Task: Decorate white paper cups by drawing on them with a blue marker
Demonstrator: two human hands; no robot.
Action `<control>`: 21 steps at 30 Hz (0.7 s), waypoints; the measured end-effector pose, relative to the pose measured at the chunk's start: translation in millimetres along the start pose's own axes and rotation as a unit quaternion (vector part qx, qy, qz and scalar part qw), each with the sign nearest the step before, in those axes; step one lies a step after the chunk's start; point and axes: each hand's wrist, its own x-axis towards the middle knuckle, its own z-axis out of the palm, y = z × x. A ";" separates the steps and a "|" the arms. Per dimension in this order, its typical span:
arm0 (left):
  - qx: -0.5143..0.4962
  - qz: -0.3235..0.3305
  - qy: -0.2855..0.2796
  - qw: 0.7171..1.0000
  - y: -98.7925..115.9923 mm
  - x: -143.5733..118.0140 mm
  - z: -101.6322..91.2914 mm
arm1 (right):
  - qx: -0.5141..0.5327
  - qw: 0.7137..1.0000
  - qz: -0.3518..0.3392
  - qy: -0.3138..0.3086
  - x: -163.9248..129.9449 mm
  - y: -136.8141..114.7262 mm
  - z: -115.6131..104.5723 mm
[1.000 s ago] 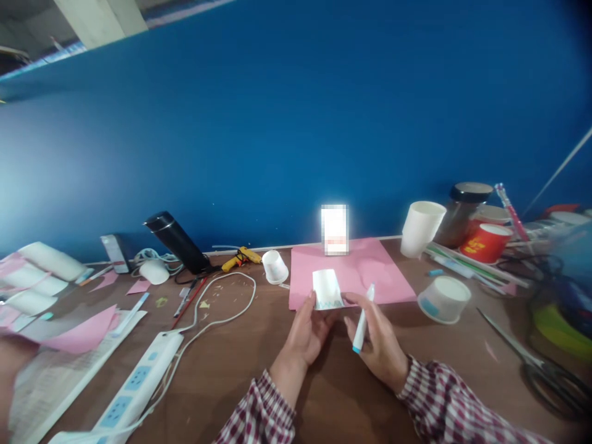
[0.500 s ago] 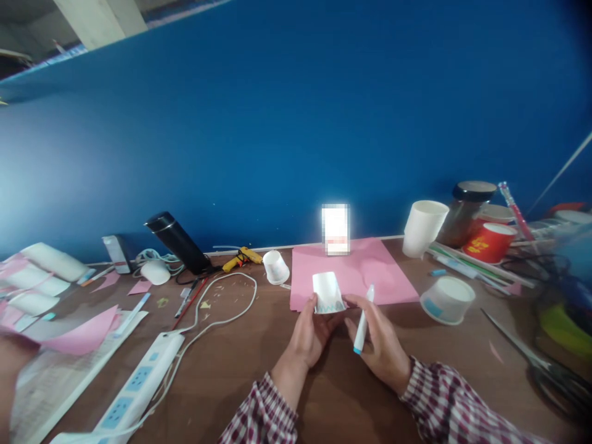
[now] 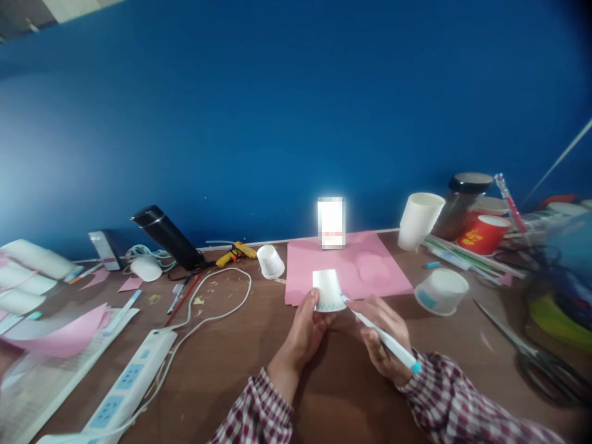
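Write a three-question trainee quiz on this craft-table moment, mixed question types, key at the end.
1. True or false: the left hand holds the small paper cup upside down.
2. What does the right hand hold? A) scissors B) marker pen C) glue gun
3. Fill in: the cup stands at the near edge of the ____ paper sheet.

Key: 1 true; 2 B; 3 pink.

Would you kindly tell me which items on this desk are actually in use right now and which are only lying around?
In use:
left hand on the small paper cup
right hand with the marker, tip at the cup
pink sheet under the cup

Lying about:
glue gun
power strip
scissors
red cup
tall white cup
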 end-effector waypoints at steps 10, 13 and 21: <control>0.011 0.035 -0.018 0.999 -2.7 3.1 4.0 | 0.044 0.972 0.202 0.113 24.3 4.6 17.6; 0.023 0.085 0.007 0.996 4.5 7.1 0.0 | 0.075 0.961 0.218 0.154 36.2 15.2 24.9; 0.050 0.116 0.051 0.991 10.4 16.7 -12.1 | 0.071 0.964 0.215 0.139 33.5 35.5 35.2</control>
